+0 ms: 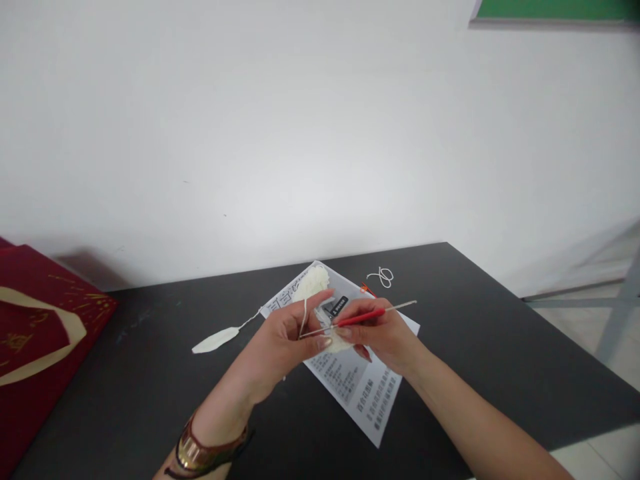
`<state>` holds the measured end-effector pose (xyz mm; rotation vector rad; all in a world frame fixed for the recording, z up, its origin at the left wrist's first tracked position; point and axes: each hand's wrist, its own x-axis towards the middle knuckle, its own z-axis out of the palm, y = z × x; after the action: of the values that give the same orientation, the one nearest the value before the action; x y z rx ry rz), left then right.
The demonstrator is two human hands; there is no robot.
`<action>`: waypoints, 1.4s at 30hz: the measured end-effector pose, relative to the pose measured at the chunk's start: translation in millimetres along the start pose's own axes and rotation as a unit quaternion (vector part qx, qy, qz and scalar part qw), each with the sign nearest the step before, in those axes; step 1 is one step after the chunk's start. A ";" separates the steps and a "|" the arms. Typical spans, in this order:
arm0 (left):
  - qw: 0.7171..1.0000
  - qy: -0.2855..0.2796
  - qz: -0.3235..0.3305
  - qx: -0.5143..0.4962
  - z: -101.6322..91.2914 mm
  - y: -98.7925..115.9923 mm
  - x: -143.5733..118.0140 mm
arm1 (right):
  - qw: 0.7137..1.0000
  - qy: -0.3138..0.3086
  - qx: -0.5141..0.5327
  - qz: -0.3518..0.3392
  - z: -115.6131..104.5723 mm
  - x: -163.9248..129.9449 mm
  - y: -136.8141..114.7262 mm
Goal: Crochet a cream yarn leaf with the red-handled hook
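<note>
My right hand (375,330) is closed around the red handle of a crochet hook (361,317), whose thin metal shaft points left toward my other hand. Between thumb and fingers, my left hand (295,330) pinches a small cream crochet piece (337,343), partly hidden by both hands. A strand of cream yarn (304,313) runs over the left index finger down to the hook's tip. Just behind the hands lies a ball of cream yarn (313,281). Under them is a printed paper sheet (370,407) with a picture and text.
A finished-looking cream leaf-shaped crochet piece (216,341) with a yarn tail lies on the black table (160,373) at left. A white yarn loop (385,277) and a small orange item (367,289) lie behind my right hand. A dark red gift bag (45,353) stands far left; a white wall (300,133) backs the table.
</note>
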<state>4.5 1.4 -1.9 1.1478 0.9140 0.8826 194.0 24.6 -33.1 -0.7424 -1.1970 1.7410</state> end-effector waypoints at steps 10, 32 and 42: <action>0.991 -0.033 0.013 0.127 -15.5 5.5 8.5 | 0.997 0.020 -0.074 -0.020 -1.8 3.2 3.5; 0.964 -0.079 0.079 0.240 -0.2 20.9 39.5 | 0.985 0.090 -0.118 -0.089 -8.8 3.0 -9.8; 0.945 -0.104 0.085 0.298 -8.4 31.3 47.2 | 0.979 0.109 -0.133 -0.106 -7.4 5.2 -3.0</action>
<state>11.1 53.5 21.0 1.8269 0.9431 0.6133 198.9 32.8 -33.0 -0.9029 -1.3176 1.3032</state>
